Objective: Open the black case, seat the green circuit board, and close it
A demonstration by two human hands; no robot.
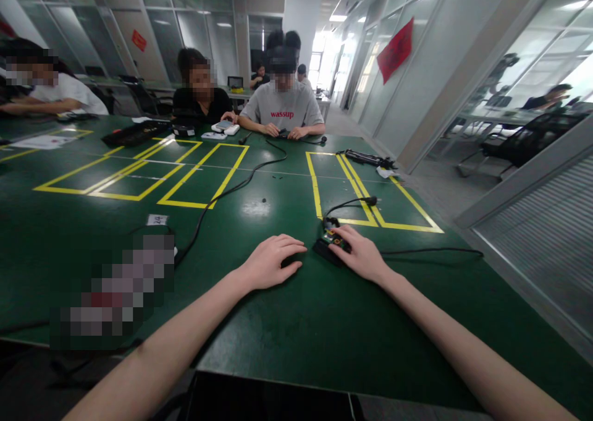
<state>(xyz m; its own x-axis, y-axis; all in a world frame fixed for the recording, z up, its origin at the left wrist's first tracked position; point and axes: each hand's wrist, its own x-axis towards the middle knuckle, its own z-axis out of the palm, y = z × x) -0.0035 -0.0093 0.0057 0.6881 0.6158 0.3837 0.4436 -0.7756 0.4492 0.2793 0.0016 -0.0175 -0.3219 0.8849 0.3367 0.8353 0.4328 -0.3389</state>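
My right hand (360,253) has its thumb and fingers on a small opened black device (325,251) with a green circuit board (330,236) showing. Part of the device is hidden under those fingers. From it a black cord loops back to a plug (371,201), and another black cable (435,250) runs out to the right. Just left of the device, my left hand (271,261) hovers over or rests on the green table, fingers apart around nothing.
Yellow tape rectangles (315,186) mark the green table (287,340). A long black cable (199,226) leads to a blurred-out object (125,285) at left. A folded black tripod (368,159) lies at back right. Across the table, a person in a grey shirt (282,102) handles a small dark object.
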